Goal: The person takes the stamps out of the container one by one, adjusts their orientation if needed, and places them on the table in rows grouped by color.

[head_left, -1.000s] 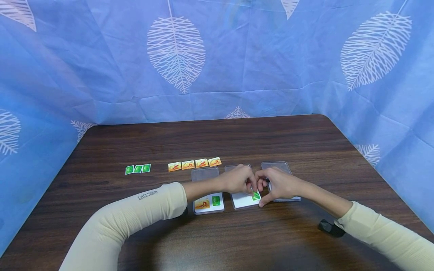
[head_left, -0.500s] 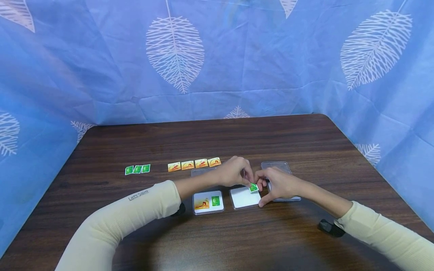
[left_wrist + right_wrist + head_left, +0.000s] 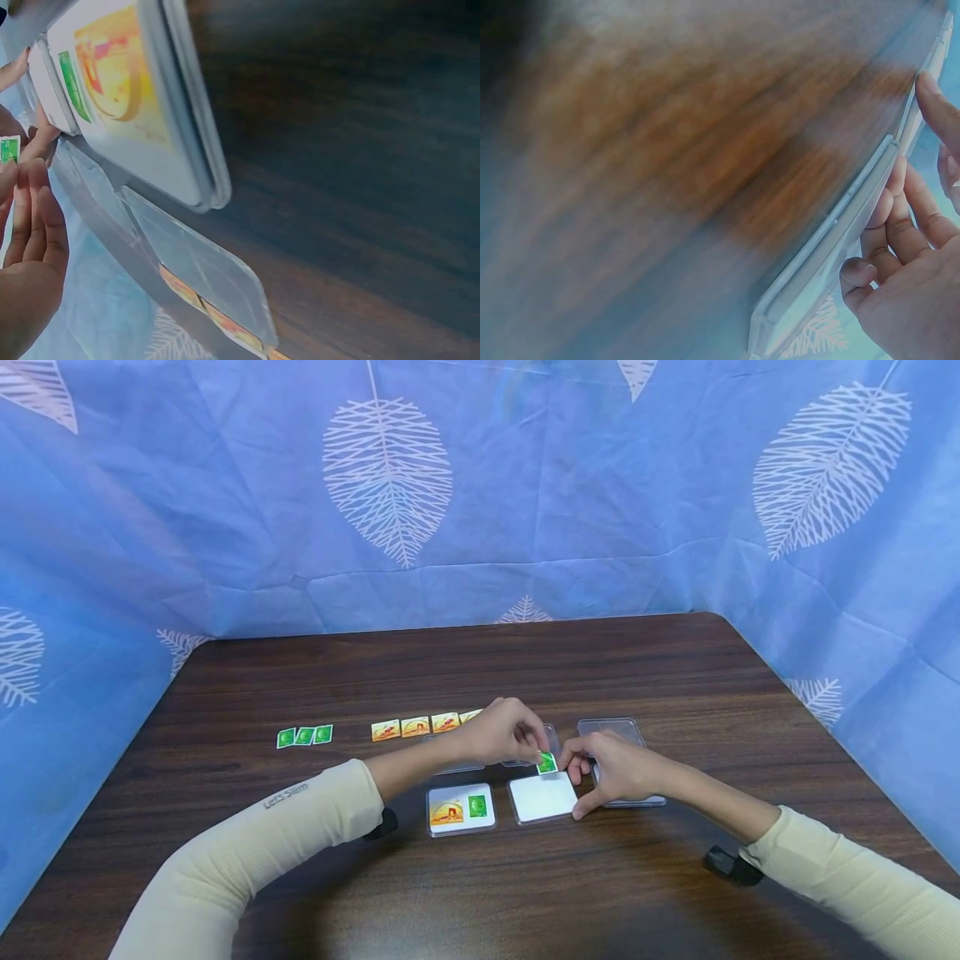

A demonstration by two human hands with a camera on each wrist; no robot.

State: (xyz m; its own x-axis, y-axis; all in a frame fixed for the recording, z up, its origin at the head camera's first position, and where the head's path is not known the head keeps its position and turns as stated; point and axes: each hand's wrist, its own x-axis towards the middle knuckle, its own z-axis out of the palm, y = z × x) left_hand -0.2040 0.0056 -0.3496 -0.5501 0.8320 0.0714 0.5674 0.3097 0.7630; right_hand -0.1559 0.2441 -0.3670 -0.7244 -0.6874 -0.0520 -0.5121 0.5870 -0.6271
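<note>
My left hand [image 3: 501,731] pinches a small green stamp [image 3: 546,763] with a white border, over the far edge of the middle clear plastic case [image 3: 542,797]. A white card without pictures fills that case. At its right edge, my right hand [image 3: 615,766] holds the case, thumb on the near corner and curled fingers by the far one. To the left, another case [image 3: 461,810] holds a white card with an orange stamp [image 3: 447,812] and a green stamp [image 3: 477,806]. The right hand mostly covers a third case [image 3: 651,799].
Three green stamps [image 3: 304,735] lie at the far left of the dark wooden table [image 3: 480,893]. A row of several orange stamps [image 3: 416,726] lies behind the left case, partly behind the left hand. Clear lids [image 3: 611,727] extend behind the cases. A leaf-patterned blue curtain [image 3: 480,485] surrounds the table.
My left hand has lifted the green stamp off the white card's right side and drawn it back and leftward, uncovering the card. The right hand stays at the case's edge.
</note>
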